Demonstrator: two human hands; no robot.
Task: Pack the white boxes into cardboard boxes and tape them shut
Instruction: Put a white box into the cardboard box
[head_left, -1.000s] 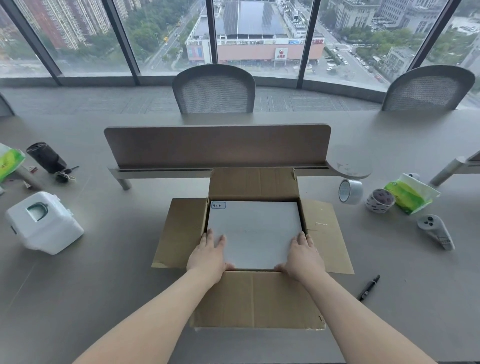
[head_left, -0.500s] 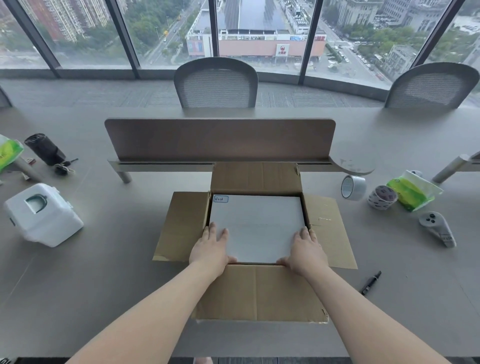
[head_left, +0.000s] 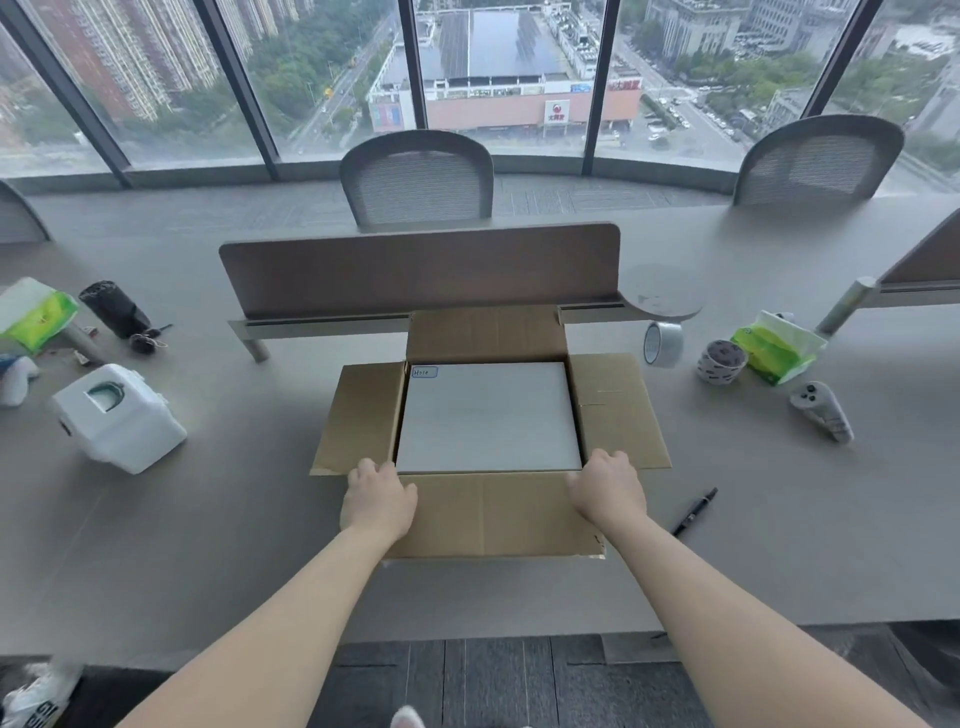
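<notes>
While I watched through the head camera, the carton (head_left: 493, 514) sat open in the middle of the tabletop (head_left: 208, 519), its four flaps spread flat outward. One white box (head_left: 488, 421) lay flat inside it, filling the opening almost edge to edge, with a small handwritten label (head_left: 424, 372) at its far left corner. The top of the white box was bare and neither hand touched it.

The left hand (head_left: 382, 499) rested on the near left corner of the carton, where the left flap met the near flap. The right hand (head_left: 608, 488) sat at the near right corner in the same way. Both hands had their fingers bent down at those corners and the tips were hidden, so I could not tell whether they gripped the cardboard or only pressed on it.

A tape roll (head_left: 662, 344) stood on edge to the right of the carton, just beside the far end of the right flap. Farther right were a patterned roll (head_left: 722, 362), a green tissue pack (head_left: 776, 348) and a grey controller (head_left: 821, 410). A black marker (head_left: 695, 511) lay near the right hand, apart from the carton. A white plastic case (head_left: 117, 418) sat tilted well off to the left. A brown divider (head_left: 421, 270) stood just behind the far flap.
</notes>
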